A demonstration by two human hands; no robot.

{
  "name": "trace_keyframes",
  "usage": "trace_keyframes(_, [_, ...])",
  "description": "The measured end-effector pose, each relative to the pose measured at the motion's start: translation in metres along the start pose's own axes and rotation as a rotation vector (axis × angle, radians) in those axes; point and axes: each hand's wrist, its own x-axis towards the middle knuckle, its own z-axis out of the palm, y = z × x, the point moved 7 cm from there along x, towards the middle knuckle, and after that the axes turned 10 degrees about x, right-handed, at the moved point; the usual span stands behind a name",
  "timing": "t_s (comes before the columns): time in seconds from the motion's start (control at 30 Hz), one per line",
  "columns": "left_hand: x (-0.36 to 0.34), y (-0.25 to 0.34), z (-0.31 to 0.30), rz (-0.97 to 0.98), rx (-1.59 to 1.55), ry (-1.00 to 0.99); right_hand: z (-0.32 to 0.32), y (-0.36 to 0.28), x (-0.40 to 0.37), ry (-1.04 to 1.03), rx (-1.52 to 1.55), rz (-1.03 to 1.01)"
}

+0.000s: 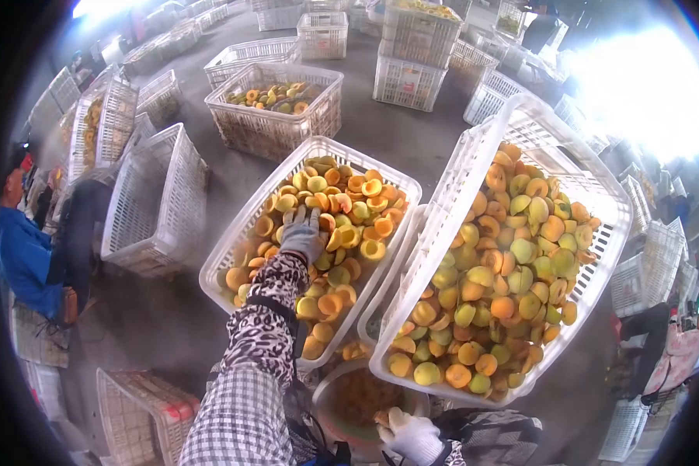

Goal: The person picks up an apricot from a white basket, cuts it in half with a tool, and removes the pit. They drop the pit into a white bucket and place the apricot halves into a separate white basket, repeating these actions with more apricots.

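My left hand [303, 234], in a grey glove, lies on the halved orange and yellow fruit [330, 303] in the white crate [213, 268] ahead of me. Its fingers are stretched out and apart. My right hand [413, 436], in a white glove, is low in the view beside a round basin [326, 388]. Its fingers are curled round a small brownish piece, perhaps fruit, over the basin's edge. To the right a tilted white crate [512, 113] holds many green and orange fruits [489, 287].
An empty crate [144, 198] stands at the left, and a crate of fruit [279, 128] stands beyond. Stacked crates [412, 66] rise at the back. A person in blue [31, 256] sits at far left, another person [679, 349] at far right. A reddish crate [144, 415] is lower left.
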Motion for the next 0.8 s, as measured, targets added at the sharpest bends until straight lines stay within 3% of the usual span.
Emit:
trace_keyframes(0.07, [0.003,-0.004,-0.014,0.02,-0.024,-0.035,-0.048,-0.031,-0.002,0.318,0.086,-0.223])
trace_keyframes(0.23, [0.039,-0.008,-0.051,0.014,-0.062,-0.249,-0.067,-0.035,0.003,0.289,-0.002,-0.09])
trace_keyframes(0.27, [0.037,-0.009,-0.065,0.025,-0.201,-0.105,-0.063,-0.032,0.007,0.288,0.035,-0.121])
trace_keyframes(0.3, [0.044,-0.009,-0.044,0.023,-0.199,-0.113,-0.057,-0.029,0.009,0.285,0.069,-0.149])
trace_keyframes(0.37, [0.063,-0.014,-0.03,-0.11,-0.057,0.257,-0.048,-0.028,0.015,0.305,0.02,-0.219])
trace_keyframes(0.4, [0.077,-0.012,-0.015,-0.142,-0.163,0.165,-0.046,-0.03,0.017,0.335,-0.036,-0.292])
trace_keyframes(0.53, [0.109,-0.009,0.008,-0.055,-0.244,0.116,-0.035,-0.021,0.027,0.248,0.051,-0.172])
trace_keyframes(0.63, [0.12,-0.015,0.002,-0.062,-0.182,0.206,-0.03,-0.02,0.03,0.214,0.081,-0.128])
trace_keyframes(0.67, [0.122,-0.007,-0.003,0.106,-0.016,0.037,-0.028,-0.02,0.029,0.219,0.079,-0.129])
trace_keyframes(0.8, [0.116,-0.007,-0.013,0.106,-0.049,-0.029,-0.024,-0.011,0.025,0.257,0.093,-0.097])
